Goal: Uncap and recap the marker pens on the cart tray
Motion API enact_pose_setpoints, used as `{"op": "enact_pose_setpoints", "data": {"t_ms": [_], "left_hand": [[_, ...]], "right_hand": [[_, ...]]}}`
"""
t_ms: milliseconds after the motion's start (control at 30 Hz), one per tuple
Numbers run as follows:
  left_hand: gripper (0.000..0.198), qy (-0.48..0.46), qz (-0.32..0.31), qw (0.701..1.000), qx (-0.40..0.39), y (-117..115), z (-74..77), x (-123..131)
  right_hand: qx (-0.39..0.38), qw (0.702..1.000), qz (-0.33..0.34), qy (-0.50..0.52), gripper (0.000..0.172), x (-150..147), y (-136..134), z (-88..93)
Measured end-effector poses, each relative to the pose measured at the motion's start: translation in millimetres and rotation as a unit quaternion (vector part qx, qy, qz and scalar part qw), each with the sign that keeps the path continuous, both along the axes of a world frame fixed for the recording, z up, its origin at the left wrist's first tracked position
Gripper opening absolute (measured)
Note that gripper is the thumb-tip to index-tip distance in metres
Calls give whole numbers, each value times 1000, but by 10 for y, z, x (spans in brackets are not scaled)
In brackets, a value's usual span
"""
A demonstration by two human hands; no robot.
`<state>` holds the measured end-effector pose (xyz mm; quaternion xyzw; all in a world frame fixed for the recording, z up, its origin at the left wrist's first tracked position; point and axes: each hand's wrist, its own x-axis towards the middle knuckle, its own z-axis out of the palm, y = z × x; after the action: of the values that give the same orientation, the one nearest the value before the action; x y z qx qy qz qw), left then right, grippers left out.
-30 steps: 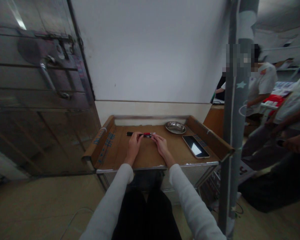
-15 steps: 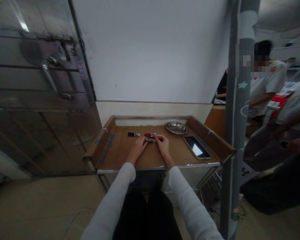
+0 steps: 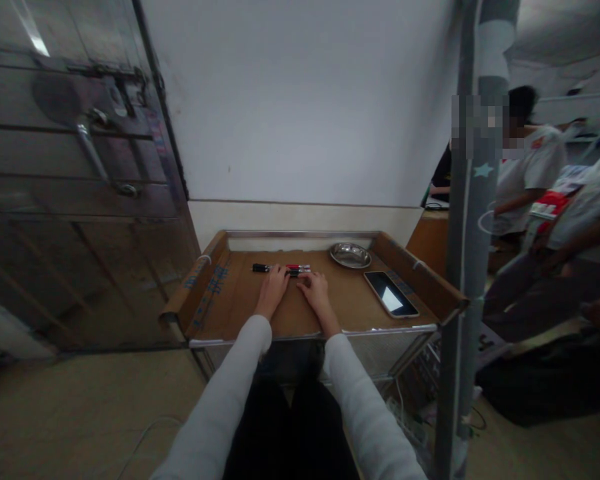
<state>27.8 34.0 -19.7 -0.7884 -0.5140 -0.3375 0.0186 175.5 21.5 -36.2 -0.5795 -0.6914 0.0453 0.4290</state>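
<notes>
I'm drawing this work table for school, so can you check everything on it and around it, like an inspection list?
Surface: cardboard-lined cart tray, raised edges.
Job's things: black pen and red pen, in line at the fingertips.
Clutter: metal dish; phone, screen up.
Hands: left hand and right hand rest by the pens; grip unclear.
Cables: white cable on floor.
Surroundings: metal door, pole, other people at right.

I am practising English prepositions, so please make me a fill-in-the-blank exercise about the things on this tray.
1. The phone lies to the ___ of the right hand.
2. The metal dish stands ___ the phone, nearer the wall.
3. The black pen lies to the ___ of the red pen.
Missing words: right; behind; left.
</notes>
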Motion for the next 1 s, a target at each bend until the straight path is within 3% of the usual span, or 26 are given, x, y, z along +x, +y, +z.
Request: {"op": "enact_pose_setpoints", "data": {"t_ms": [100, 267, 433, 633, 833, 1000], "left_hand": [[19, -13, -63, 998, 0, -1, -12, -12], [17, -16, -125, 992, -18, 3, -18, -17], [9, -16, -91, 995, -35, -15, 17, -13], [10, -31, -57, 998, -19, 41, 32, 7], [5, -14, -50, 999, -14, 109, 5, 14], [6, -7, -29, 1000, -5, 52, 40, 20]], "right_hand": [[-1, 999, -44, 4, 8, 19, 9, -45], [-5, 1000, -2, 27, 11, 24, 26, -51], [5, 999, 23, 47, 20, 10, 25, -43], [26, 999, -13, 34, 29, 7, 52, -21], [15, 999, -33, 6, 22, 53, 134, 14], [26, 999, -25, 40, 15, 93, 159, -14]]}}
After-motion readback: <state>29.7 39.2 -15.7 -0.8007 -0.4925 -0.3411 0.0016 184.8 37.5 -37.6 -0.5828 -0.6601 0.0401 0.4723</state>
